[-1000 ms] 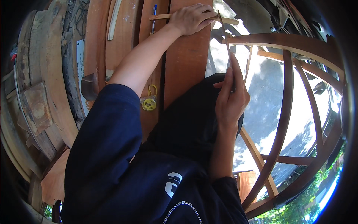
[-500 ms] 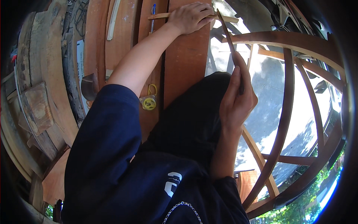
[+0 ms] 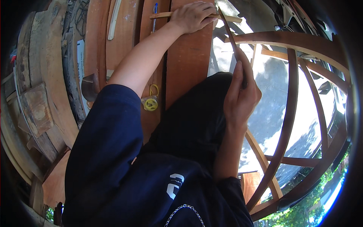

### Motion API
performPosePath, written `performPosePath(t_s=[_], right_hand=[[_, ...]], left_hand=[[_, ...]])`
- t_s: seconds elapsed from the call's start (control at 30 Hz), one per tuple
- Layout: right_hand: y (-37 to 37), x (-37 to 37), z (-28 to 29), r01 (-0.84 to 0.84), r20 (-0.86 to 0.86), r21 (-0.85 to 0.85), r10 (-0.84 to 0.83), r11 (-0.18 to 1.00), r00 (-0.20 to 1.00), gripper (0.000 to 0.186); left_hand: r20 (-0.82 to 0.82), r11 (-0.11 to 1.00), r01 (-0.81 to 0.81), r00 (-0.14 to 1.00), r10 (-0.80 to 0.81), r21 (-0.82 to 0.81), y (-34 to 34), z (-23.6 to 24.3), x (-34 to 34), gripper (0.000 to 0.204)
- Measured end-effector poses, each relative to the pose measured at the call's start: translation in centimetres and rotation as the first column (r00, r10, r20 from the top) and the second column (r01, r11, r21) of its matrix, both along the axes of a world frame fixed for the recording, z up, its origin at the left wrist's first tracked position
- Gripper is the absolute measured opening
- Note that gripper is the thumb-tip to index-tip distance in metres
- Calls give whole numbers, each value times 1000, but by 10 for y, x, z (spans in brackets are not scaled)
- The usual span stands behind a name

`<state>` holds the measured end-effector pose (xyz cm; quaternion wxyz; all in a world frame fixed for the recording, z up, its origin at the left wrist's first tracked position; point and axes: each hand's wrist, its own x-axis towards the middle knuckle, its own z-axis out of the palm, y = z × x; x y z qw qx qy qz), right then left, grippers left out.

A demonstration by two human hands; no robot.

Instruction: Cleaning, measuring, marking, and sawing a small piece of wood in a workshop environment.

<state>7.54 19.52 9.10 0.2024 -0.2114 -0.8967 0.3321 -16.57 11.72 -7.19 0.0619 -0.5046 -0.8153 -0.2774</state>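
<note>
- Wooden strip [image 3: 160, 15] crosswise on bench [image 3: 189, 68], overhanging right edge.
- Left hand [image 3: 193, 17]: fingers curled over strip.
- Right hand [image 3: 245, 92]: fingers wrapped round narrow-bladed tool [image 3: 228, 32].
- Blade crosses strip right of left hand; contact unclear.

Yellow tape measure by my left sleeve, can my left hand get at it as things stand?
Probably not without letting go: your left hand is holding down the thin wooden strip. Otherwise the way looks fairly free; the tape measure is mostly uncovered, though close to your sleeve.
</note>
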Motion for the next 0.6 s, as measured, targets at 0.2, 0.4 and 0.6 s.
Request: performPosePath(t_s=[0.2, 0.4, 0.6], right_hand=[[0, 0, 0, 12, -81, 36, -9, 999, 997, 29], [-1, -1, -3, -5, 8, 48, 5, 999, 1000, 29], [0, 0, -1, -7, -35, 63, 9, 998, 999, 29]], left_hand=[[-52, 998, -11, 999, 14, 61, 2, -4, 0, 34], [0, 999, -48, 999, 48, 8, 1, -3, 1, 39], [-16, 1000, -23, 1000, 23, 19, 4, -9, 0, 39]])
